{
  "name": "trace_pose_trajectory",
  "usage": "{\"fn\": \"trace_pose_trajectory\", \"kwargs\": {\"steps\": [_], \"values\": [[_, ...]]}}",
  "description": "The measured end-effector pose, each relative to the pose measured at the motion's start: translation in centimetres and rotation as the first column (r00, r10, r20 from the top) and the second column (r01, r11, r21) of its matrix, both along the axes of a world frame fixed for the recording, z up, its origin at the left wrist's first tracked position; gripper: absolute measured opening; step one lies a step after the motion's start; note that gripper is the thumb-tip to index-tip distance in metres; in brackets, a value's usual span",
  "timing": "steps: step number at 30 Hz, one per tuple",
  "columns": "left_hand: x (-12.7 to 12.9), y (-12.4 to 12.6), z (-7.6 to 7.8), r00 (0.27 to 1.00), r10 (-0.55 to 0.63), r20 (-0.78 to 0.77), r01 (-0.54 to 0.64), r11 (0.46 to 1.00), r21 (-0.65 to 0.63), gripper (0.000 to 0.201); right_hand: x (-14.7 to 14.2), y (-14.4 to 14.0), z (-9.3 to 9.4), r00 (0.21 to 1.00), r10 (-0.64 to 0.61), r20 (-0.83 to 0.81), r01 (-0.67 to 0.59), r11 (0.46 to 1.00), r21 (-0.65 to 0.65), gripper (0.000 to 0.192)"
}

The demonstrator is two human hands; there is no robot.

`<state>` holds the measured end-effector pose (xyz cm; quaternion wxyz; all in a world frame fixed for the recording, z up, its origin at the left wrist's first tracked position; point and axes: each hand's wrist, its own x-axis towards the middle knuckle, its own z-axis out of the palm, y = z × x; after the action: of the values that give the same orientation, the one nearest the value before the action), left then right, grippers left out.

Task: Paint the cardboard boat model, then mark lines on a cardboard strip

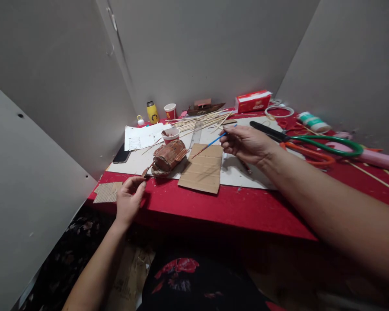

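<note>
While right hand pinches one brush, left hand one brown piece, two cups beyond

The counter looks cloth-covered and matt. The model is rough, perhaps painted wood; the brush looks smooth. The cardboard sheet is matt, the cardboard scrap ribbed, the ruler clear plastic.

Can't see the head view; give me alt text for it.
A person's right hand holds a slender blue brush-like tool over flat brown cardboard, while the left hand pinches a thin reddish-brown piece beside a rounded reddish-brown model. Behind the model stands a red-and-white paper cup.
</note>
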<state>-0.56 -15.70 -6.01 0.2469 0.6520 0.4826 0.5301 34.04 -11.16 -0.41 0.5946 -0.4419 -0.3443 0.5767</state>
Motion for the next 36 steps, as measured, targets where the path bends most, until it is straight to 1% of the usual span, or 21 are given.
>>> {"fn": "trace_pose_trajectory", "kwargs": {"steps": [2,4,6,10,12,14,17,21,23,25,27,32,36], "values": [[-0.2,0.5,0.4,0.997,-0.008,-0.074,0.013,0.998,0.056,0.013,-0.1,-0.1,0.1,1.000,-0.001,-0.003,0.001,1.000,0.001,0.032],[-0.2,1.0,1.0,0.988,-0.034,-0.153,0.050,0.994,0.101,0.012,-0.1,-0.1,0.2,1.000,0.001,-0.006,-0.001,1.000,0.004,0.032],[-0.2,1.4,1.6,0.975,-0.071,-0.211,0.096,0.989,0.112,0.012,-0.2,-0.2,0.2,1.000,0.004,-0.010,-0.004,1.000,0.007,0.033],[0.0,2.0,2.6,0.960,-0.137,-0.242,0.162,0.983,0.085,0.011,-0.6,-0.4,0.2,1.000,0.005,-0.013,-0.005,1.000,0.012,0.030],[0.0,2.3,2.8,0.954,-0.154,-0.256,0.180,0.980,0.085,0.010,-1.0,-0.6,0.2,1.000,0.014,0.005,-0.014,1.000,0.022,0.027],[-0.1,2.8,2.7,0.952,-0.152,-0.266,0.182,0.979,0.089,0.010,-1.5,-0.9,0.2,0.999,0.036,0.038,-0.038,0.997,0.060,0.022],[-0.2,3.4,2.3,0.964,-0.129,-0.233,0.148,0.986,0.070,0.010,-2.7,-1.4,0.0,0.991,0.092,0.102,-0.108,0.980,0.164,0.017],[-0.3,4.0,1.5,0.986,-0.129,-0.108,0.130,0.992,-0.003,0.008,-4.4,-2.8,-0.4,0.966,0.140,0.217,-0.201,0.934,0.295,0.032],[-0.3,4.1,1.1,0.991,-0.127,-0.029,0.126,0.991,-0.041,0.009,-5.2,-3.6,-0.5,0.942,0.141,0.306,-0.246,0.908,0.339,0.035],[-0.4,4.2,0.9,0.993,-0.110,0.032,0.111,0.992,-0.054,0.010,-5.7,-4.2,-0.6,0.907,0.133,0.401,-0.289,0.887,0.360,0.033],[-0.5,4.2,0.8,0.993,-0.098,0.065,0.101,0.994,-0.050,0.010,-6.0,-4.5,-0.9,0.882,0.115,0.457,-0.305,0.879,0.367,0.030],[-0.5,4.2,0.8,0.989,-0.126,0.082,0.131,0.989,-0.067,0.012,-5.7,-3.9,-1.7,0.880,0.052,0.472,-0.251,0.895,0.369,0.024],[-0.3,4.0,0.9,0.987,-0.122,0.104,0.131,0.988,-0.084,0.011,-5.7,-3.9,-1.6,0.862,0.047,0.505,-0.259,0.897,0.358,0.023]]}}
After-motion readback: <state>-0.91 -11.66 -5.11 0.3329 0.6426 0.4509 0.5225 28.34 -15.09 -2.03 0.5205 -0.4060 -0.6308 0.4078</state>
